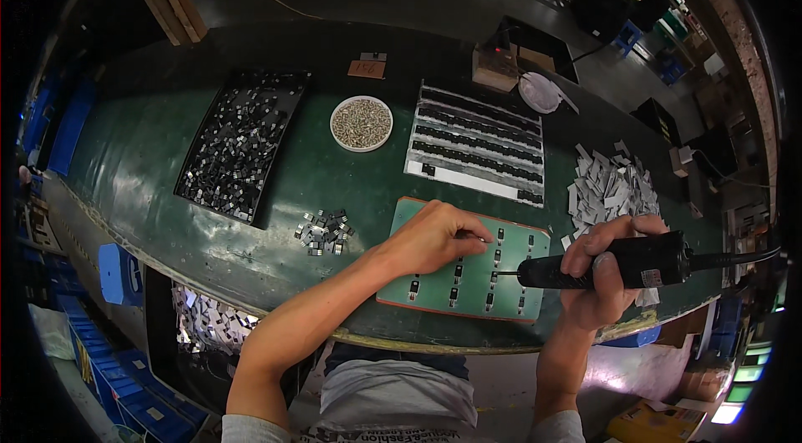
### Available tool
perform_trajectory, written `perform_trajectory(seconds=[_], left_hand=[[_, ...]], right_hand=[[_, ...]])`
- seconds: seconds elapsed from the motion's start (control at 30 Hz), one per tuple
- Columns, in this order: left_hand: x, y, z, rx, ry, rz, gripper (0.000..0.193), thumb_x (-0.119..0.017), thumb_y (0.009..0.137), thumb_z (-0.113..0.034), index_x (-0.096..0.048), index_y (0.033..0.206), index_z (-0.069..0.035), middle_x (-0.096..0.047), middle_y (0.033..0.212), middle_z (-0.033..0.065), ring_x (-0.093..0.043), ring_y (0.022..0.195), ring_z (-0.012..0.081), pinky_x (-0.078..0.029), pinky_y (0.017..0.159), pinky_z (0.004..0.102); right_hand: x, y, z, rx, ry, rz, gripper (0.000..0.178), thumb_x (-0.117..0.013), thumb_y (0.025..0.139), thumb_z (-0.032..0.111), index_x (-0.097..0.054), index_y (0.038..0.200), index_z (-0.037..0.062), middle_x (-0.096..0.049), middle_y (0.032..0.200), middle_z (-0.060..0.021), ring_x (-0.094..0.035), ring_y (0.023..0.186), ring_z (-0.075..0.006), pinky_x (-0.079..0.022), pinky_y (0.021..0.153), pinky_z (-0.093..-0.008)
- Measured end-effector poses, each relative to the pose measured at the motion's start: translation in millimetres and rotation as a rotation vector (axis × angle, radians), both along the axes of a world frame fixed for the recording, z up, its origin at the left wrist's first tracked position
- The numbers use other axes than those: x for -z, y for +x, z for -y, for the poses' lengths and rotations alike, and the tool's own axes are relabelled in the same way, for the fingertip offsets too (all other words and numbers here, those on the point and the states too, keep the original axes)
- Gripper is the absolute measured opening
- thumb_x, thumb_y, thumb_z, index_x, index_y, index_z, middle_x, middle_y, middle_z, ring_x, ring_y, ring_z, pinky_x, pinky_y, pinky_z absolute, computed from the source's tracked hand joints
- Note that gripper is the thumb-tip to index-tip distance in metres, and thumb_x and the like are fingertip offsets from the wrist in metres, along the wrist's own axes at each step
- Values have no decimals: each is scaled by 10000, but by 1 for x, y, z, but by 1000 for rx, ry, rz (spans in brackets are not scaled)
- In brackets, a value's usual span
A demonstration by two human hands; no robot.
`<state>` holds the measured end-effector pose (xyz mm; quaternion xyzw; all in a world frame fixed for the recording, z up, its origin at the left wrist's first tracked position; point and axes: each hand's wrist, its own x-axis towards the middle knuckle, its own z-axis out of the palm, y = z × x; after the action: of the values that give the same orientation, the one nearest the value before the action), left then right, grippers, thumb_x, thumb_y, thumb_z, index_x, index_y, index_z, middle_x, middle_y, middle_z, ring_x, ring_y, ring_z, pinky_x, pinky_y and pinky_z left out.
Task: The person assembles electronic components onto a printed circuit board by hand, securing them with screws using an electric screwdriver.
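Note:
My right hand (597, 276) is wrapped round a black electric screwdriver (543, 272), held almost level with its thin bit pointing left over the green board (393, 293). Rows of small black three-legged components (457, 273) with metal tabs lie on this board. Above its upper middle, my left hand (430, 238) has thumb and fingers pinched together; whatever lies between the tips is too small to make out. Left of the board is a small loose pile of the same components (324, 231). Behind it stands a white round dish (362, 123) full of small screws.
A black tray (238, 146) of loose components lies at the left. Behind the board, a white sheet (468, 176) bears several dark component rows. Grey flat strips (614, 184) are heaped at the right. The screwdriver's cable (735, 258) runs off right. A wooden block (494, 67) stands farther back.

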<state>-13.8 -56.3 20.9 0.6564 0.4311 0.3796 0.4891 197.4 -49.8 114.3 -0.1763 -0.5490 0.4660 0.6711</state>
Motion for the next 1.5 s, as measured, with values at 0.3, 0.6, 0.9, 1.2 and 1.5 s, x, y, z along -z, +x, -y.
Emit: perform_trajectory(seconds=[0.3,0.6,0.9,1.2,1.5], left_hand=[[2,2,-1,36,106,24,181,-737,890,-46,-754,1067,-12,-742,950,140,-720,873,255,-562,756,346],[-6,2,2,40,117,-51,186,-755,844,-52,-750,1023,-3,-734,951,174,-712,870,339,-555,743,395],[1,6,6,35,311,-104,158,-783,840,-79,-742,981,-22,-718,872,154,-691,812,343,-537,684,398],[-3,8,7,49,273,-154,159,-776,819,-105,-750,949,-17,-735,922,153,-698,897,359,-550,774,437],[-6,6,6,59,266,-146,163,-783,811,-100,-746,939,-5,-732,911,167,-698,888,365,-545,765,441]], right_hand=[[3,-8,-3,-43,-6,74,554,-654,794,-75,-391,1266,50,-620,794,-177,-582,553,-171,-545,529,-291],[1,-20,2,-63,13,205,535,-663,742,-110,-383,1166,60,-622,724,-149,-590,551,-163,-536,539,-270],[-20,1,4,-36,175,-78,566,-649,907,81,-371,1399,49,-571,869,-144,-575,587,-182,-539,505,-309],[-15,-3,1,-69,202,-87,538,-645,914,76,-375,1378,59,-574,897,-153,-582,607,-185,-540,498,-317],[-15,-5,4,-68,216,-69,564,-671,906,81,-373,1385,60,-576,890,-152,-590,617,-191,-546,508,-323]])
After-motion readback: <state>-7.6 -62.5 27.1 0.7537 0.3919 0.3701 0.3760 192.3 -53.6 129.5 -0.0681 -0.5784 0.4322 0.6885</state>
